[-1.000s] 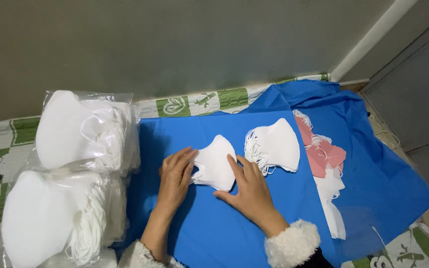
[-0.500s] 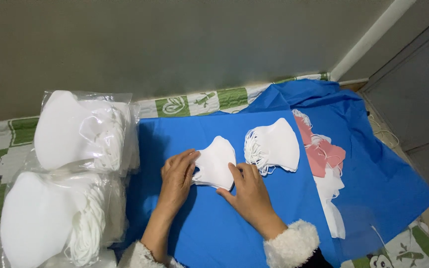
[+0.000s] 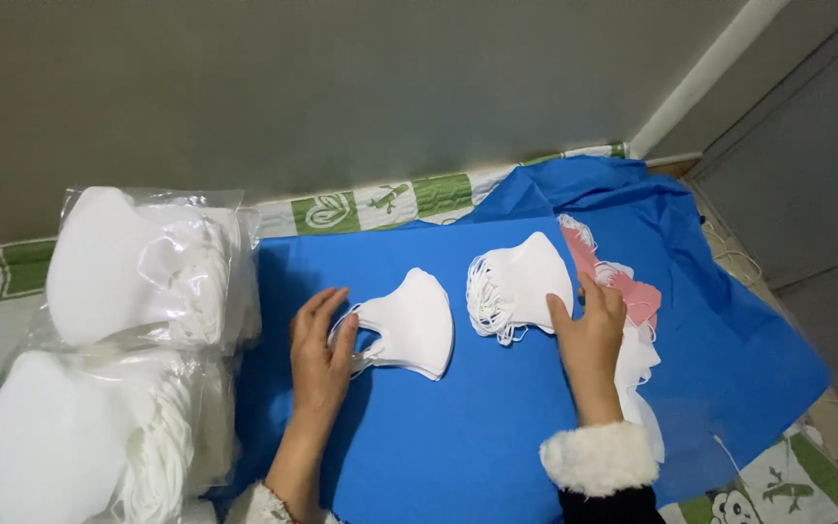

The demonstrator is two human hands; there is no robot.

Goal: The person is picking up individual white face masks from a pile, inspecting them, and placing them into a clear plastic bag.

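Left hand [image 3: 320,347] rests flat on the ear loop of a white face mask [image 3: 407,323]; right hand [image 3: 589,325] touches the stacked masks [image 3: 524,286], pink masks [image 3: 623,286] just past its fingers.

Matt white fabric masks [image 3: 409,325], glossy bags [image 3: 152,262]

Lying flat on the blue cloth [image 3: 458,437], a white folded mask [image 3: 409,325] with ear loops pointing left, and just right of it, resting slightly apart, a small stack of white masks [image 3: 526,286] with loops bunching leftward.
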